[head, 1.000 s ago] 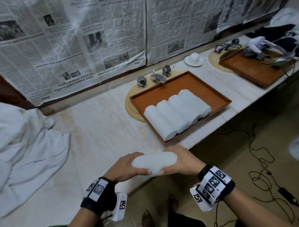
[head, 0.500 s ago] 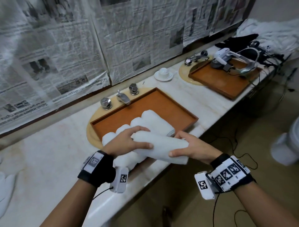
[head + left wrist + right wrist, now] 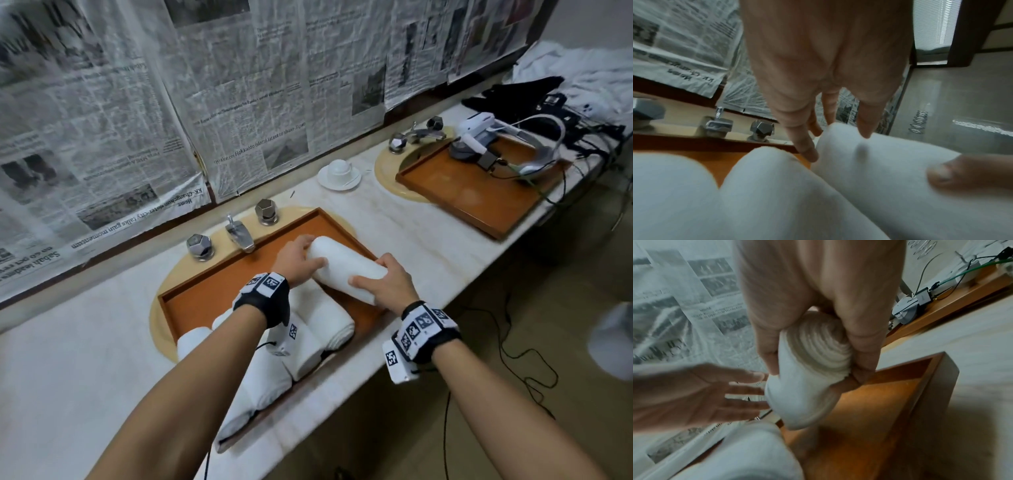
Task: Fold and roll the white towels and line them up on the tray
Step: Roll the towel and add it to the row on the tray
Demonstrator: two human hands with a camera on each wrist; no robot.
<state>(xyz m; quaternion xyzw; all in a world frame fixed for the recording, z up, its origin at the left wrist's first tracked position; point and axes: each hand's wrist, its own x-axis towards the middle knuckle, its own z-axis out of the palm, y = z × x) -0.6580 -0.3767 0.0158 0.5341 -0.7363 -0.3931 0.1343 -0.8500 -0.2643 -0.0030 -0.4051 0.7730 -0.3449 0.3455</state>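
Observation:
A rolled white towel [image 3: 346,267] hangs low over the bare right half of the brown wooden tray [image 3: 209,308], to the right of the row of rolled towels [image 3: 322,329]. My right hand [image 3: 376,279] grips the roll's near end, thumb and fingers curled round its spiral face [image 3: 818,347]. My left hand [image 3: 301,255] lies at the roll's far end with straight fingers [image 3: 748,391] touching it. My left forearm hides part of the row. In the left wrist view the roll [image 3: 869,162] sits beside two rolls of the row.
A faucet [image 3: 239,234] and two knobs stand behind the tray. A cup on a saucer [image 3: 339,173] sits at the back. A second tray [image 3: 479,198] carries a headset [image 3: 496,144] and cables. Cables [image 3: 513,359] trail on the floor.
Both hands have carried the roll from the counter's front edge forward over the tray, past the lined-up rolls. My left hand's grip has eased to straight fingers.

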